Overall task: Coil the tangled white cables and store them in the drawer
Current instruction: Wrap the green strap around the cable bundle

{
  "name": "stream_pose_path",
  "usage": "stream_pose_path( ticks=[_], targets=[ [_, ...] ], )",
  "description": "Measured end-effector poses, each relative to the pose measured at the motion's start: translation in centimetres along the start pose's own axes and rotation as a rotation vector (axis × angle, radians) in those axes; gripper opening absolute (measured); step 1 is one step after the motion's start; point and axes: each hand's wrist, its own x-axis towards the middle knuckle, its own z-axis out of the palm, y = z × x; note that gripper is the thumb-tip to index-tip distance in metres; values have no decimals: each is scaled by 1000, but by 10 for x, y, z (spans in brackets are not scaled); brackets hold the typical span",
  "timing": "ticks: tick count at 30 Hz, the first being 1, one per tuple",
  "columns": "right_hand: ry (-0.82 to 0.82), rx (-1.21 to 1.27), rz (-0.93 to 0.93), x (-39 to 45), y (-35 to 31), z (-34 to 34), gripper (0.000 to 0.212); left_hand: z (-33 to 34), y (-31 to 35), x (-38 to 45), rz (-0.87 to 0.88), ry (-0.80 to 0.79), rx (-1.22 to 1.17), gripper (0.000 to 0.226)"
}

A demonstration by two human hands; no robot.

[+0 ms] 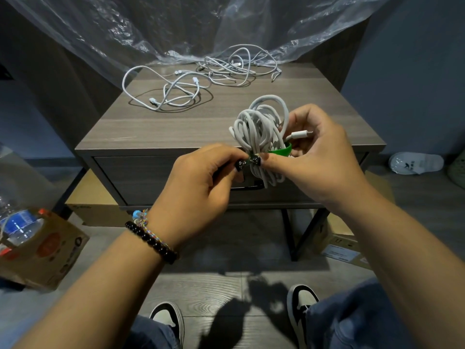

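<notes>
The coiled white cable (261,132) is held in the air above the front edge of the nightstand surface (176,127), in front of the closed drawer (156,177). The right hand (314,157) grips the coil from the right side, with its fingers (305,117) curled behind the loops and its thumb pressed against the lower front of the bundle. One connector end (302,134) of the cable projects to the right, between the coil and the right palm. A green strap (280,150) wraps the waist of the coil. The left hand (198,177) pinches the strap end at the left side of the coil, thumb and forefinger closed narrowly on it; the remaining fingers are curled under.

Two further cable groups lie on the surface, well apart from the hands. A loose white cable (166,94) lies at the left rear, with one loop overhanging the left edge. A tangled pile of white cables (239,66) lies at the rear, touching the clear plastic sheet (151,28) that drapes down onto the back edge.

The middle and front left of the surface are bare wood grain. The drawer handle (247,188) is partly hidden behind the coil and hands. On the floor, a cardboard box (50,250) holding a water bottle (17,222) stands to the left, near the left forearm.
</notes>
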Motion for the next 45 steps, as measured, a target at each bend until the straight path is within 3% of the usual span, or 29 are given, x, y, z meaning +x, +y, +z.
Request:
stream_pose_path(
  ticks=[19, 21, 24, 26, 32, 37, 42, 43, 45],
  targets=[
    [-12, -206, -6, -6, -6, 5, 58, 9, 1, -3, -134, -14, 42, 24],
    [-40, -130, -3, -7, -6, 4, 54, 8, 0, -2, -190, 1, 23, 26],
    [-86, 40, 19, -5, -4, 1, 31, 3, -2, -1, -275, 15, -24, 30],
    [-105, 92, 27, -3, -3, -2, 29, 1, -2, 0, -300, 6, -37, 32],
    [-57, 188, 64, -1, 0, -6, 45, 0, 2, 2, -339, 21, -133, 24],
    [-50, 490, 128, -5, -2, -4, 58, -5, 10, 5, -327, 50, -309, 29],
    [-62, 663, 196, 0, 2, -3, 98, -9, 13, 5, -296, 81, -397, 26],
    [-106, 684, 209, 1, 2, -3, 93, -9, 13, 5, -293, 73, -406, 26],
    [-202, 734, 226, 1, 1, -3, 58, -9, 15, 4, -300, 52, -442, 24]
  ],
)
